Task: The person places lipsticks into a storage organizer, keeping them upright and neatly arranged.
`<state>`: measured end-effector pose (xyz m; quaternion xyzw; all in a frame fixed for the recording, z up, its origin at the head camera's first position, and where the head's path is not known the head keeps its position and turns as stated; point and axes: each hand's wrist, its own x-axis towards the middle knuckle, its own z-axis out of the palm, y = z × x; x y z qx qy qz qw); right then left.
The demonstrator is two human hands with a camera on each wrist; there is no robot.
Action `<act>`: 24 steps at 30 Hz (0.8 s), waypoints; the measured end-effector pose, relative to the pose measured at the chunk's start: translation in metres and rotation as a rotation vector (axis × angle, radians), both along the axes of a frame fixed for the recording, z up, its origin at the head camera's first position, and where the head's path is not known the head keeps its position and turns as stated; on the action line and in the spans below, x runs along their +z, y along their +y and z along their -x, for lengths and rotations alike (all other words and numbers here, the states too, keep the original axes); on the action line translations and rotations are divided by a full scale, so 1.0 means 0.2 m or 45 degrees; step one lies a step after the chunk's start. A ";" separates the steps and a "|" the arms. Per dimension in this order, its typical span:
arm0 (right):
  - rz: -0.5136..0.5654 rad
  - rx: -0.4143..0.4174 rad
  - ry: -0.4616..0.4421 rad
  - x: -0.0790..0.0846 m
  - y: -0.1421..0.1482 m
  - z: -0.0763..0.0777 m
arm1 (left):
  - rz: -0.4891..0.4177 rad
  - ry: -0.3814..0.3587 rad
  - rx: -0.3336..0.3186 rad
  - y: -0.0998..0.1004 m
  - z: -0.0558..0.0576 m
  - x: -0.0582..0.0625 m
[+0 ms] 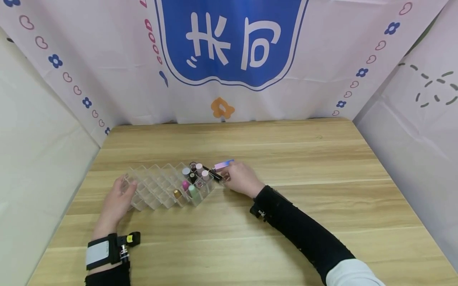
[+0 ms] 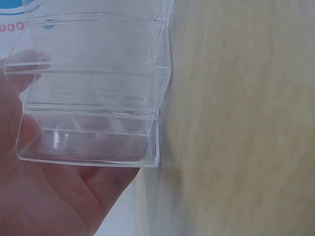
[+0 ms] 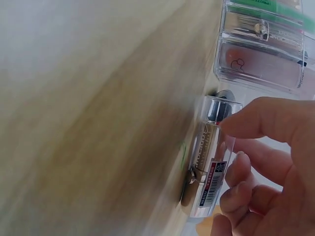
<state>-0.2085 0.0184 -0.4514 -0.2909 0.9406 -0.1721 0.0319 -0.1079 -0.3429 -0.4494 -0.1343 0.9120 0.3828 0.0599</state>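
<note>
A clear plastic lipstick organizer (image 1: 152,190) with diamond-shaped slots stands on the table. My left hand (image 1: 118,198) grips its left end, and the left wrist view shows the clear wall (image 2: 88,142) against the palm and fingers. In the organizer's right part stand several lip products, among them a green tube (image 1: 193,192), a magenta one (image 1: 185,185) and a gold-topped one (image 1: 177,193). Beside that end, my right hand (image 1: 241,178) pinches a clear square lip gloss tube (image 3: 209,157) with a barcode label, thumb and finger near its dark end.
Close by the right hand lie a black tube (image 1: 214,174) and a pink-and-blue tube (image 1: 223,165). The wooden table (image 1: 286,159) runs back to a printed cloth (image 1: 125,79). White cloth sides (image 1: 411,131) border it left and right.
</note>
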 end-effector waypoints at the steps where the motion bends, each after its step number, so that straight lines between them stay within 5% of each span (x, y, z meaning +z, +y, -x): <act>1: -0.003 0.000 0.000 0.00 0.00 0.00 | 0.004 -0.001 0.000 0.00 0.00 0.00; 24: -0.049 0.071 0.067 0.00 0.02 0.00 | 0.001 -0.001 0.007 0.01 -0.01 0.01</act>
